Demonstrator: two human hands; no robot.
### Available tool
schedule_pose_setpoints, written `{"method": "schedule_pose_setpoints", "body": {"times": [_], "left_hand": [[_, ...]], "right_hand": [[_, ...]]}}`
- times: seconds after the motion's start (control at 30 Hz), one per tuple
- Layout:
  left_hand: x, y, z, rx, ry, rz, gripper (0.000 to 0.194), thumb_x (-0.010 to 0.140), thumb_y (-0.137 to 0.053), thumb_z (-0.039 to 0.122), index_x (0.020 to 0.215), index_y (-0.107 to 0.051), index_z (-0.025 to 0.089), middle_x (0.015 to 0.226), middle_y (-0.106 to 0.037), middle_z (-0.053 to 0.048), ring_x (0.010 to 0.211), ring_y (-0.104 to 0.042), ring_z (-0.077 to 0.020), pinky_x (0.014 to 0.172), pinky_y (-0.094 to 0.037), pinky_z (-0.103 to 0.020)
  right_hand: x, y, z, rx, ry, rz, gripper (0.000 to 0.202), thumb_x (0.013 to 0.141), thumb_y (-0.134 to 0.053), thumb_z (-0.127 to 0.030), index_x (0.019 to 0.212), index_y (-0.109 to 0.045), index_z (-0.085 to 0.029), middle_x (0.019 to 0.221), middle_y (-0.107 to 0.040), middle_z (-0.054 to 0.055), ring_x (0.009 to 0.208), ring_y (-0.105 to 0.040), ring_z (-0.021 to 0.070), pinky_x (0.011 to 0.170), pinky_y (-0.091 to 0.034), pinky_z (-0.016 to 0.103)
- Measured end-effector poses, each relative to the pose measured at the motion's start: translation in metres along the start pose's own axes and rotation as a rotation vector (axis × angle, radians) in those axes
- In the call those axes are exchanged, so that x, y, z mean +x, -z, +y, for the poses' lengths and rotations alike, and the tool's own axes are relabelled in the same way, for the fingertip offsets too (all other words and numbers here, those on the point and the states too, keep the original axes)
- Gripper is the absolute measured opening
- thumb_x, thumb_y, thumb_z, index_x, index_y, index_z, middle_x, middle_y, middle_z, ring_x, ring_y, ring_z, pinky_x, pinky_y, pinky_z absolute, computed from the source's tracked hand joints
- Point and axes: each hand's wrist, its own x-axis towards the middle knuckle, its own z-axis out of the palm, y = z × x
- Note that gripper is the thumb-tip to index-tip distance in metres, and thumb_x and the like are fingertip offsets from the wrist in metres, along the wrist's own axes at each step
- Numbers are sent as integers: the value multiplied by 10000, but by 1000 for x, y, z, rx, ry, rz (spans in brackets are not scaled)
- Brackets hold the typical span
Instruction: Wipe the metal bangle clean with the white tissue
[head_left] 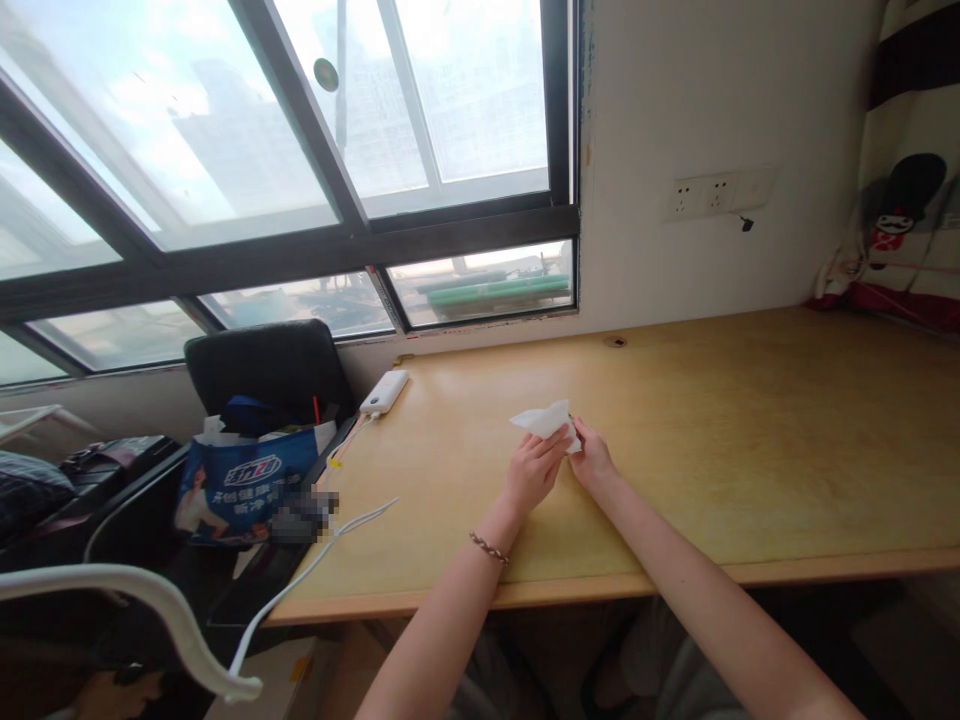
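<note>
A crumpled white tissue (550, 418) is held between my two hands, over the middle of the wooden table (750, 430). My left hand (534, 468) has its fingers pressed on the tissue from the near left side. On the right of it, my right hand (592, 452) is closed at the tissue's edge, with a small dark bit showing by its fingertips. Whatever else lies between the hands is hidden. A braided bracelet (489, 548) circles the left wrist.
At the table's left back edge lies a white power bank (385, 392) with a cable. A white cord (330, 545) crosses the left corner. Left of the table stand a blue bag (247, 480) and a black chair (270, 370). A patterned curtain (911, 200) hangs at the right.
</note>
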Motion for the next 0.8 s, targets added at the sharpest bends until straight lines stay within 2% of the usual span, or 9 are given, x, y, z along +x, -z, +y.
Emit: {"method": "schedule_pose_setpoints", "body": {"times": [0.13,0.23,0.3,0.43,0.6,0.7,0.8], "left_hand": [[0,0,-8,34,167,105,343,855,-354,215,1174,-478,240,1247,-467,-43,1179,-385,-181,1003,-293,-410],[-2,-2,-18,-7,323,177,342,865,-330,241,1169,-483,214,1196,-512,-59,1132,-439,-181,967,-350,-375],[-3,-3,-23,-48,372,184,346,870,-315,254,1165,-487,205,1159,-540,-64,1099,-471,-179,939,-381,-350],[-3,-4,-19,-45,280,129,378,870,-305,245,1228,-417,196,1269,-440,-65,1183,-380,-181,992,-320,-358],[1,-2,-4,19,114,-45,427,865,-313,266,1290,-318,231,1359,-305,-38,1252,-261,-189,1036,-221,-402],[1,-2,-3,28,162,-52,456,858,-330,300,1307,-283,234,1377,-264,-34,1267,-224,-197,1048,-176,-416],[0,-5,-11,-60,308,41,448,862,-318,330,1296,-305,220,1373,-276,-41,1267,-223,-197,1054,-162,-413]], "right_hand": [[2,2,0,50,-96,0,91,706,-554,-256,640,-545,-195,597,-602,-21,523,-542,109,519,-454,235],[2,2,0,73,-127,7,79,728,-537,-235,659,-554,-199,636,-625,-9,575,-569,127,565,-480,260],[3,3,-1,96,-120,37,92,734,-534,-226,646,-551,-202,617,-624,-9,564,-569,133,569,-486,274],[4,3,-4,166,-140,68,116,748,-524,-212,638,-557,-198,592,-624,-12,541,-564,131,549,-485,266],[5,4,-3,230,-198,17,196,795,-462,-192,631,-568,-176,564,-621,-17,457,-535,96,476,-453,215],[4,5,0,227,-212,-3,235,811,-442,-194,615,-569,-172,526,-606,-21,429,-522,95,462,-449,218],[5,5,-1,246,-206,-14,207,809,-453,-187,644,-577,-172,581,-628,-15,481,-554,105,498,-469,231]]}}
